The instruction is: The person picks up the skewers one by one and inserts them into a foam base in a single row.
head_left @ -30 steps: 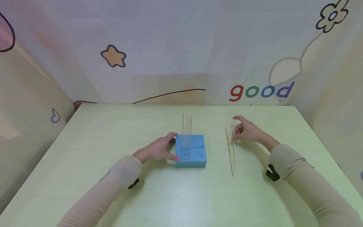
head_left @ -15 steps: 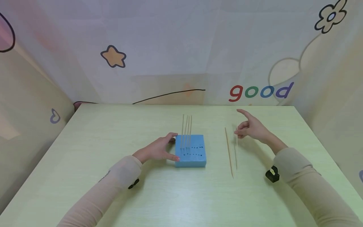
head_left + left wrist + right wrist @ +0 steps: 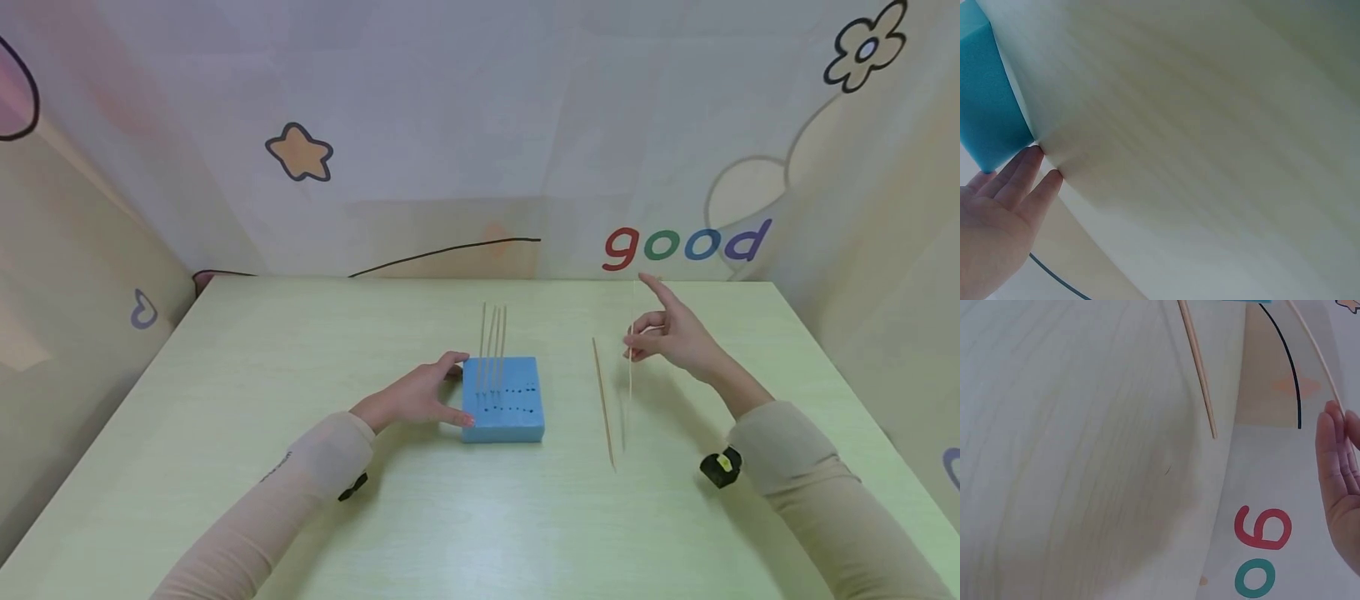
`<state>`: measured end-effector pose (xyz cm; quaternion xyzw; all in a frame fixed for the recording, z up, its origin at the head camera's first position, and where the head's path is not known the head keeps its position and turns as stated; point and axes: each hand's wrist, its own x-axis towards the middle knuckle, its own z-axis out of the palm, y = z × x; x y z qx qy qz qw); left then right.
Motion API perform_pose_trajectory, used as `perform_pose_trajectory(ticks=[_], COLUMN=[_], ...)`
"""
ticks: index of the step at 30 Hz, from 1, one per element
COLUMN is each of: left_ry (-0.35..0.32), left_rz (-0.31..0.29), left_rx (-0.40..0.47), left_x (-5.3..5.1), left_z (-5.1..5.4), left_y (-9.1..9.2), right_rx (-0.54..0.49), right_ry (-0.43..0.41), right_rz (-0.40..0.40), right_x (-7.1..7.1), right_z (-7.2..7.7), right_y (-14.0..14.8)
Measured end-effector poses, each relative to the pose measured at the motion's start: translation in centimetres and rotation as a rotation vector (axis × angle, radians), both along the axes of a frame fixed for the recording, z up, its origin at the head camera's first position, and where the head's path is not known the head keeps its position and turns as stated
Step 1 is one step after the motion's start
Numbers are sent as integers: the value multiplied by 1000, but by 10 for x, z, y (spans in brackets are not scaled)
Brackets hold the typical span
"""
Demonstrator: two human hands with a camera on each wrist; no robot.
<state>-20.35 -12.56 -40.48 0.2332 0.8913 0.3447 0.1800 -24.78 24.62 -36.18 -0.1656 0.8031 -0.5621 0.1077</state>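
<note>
Gripped the blue block point(image 3: 523, 373) on the tabletop point(image 3: 450, 517), from nine o'clock, with spread fingers of the left hand point(image 3: 412, 396). Pinched a pale stick point(image 3: 631, 371) nearly upright in the right hand point(image 3: 681, 337), off the block's two o'clock, with index finger extended toward ten. Showed four standing sticks point(image 3: 491, 350) in the head view alone.

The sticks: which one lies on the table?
The stick between the blue block and the right hand; four other sticks stand in the block, and that hand pinches another stick.
</note>
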Motion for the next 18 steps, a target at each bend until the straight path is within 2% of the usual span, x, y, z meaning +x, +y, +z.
perform_pose_trajectory(ticks=[5, 11, 18], left_ry=[0, 0, 8], left_rz=[-2, 0, -4], left_rx=[1, 0, -7], left_x=[0, 1, -1], left_z=[0, 1, -1], left_y=[0, -1, -1], right_rx=[-14, -22, -66], right_ry=[27, 124, 192], right_rz=[-17, -28, -36], right_x=[7, 19, 30], right_z=[6, 15, 21], right_y=[-4, -16, -28])
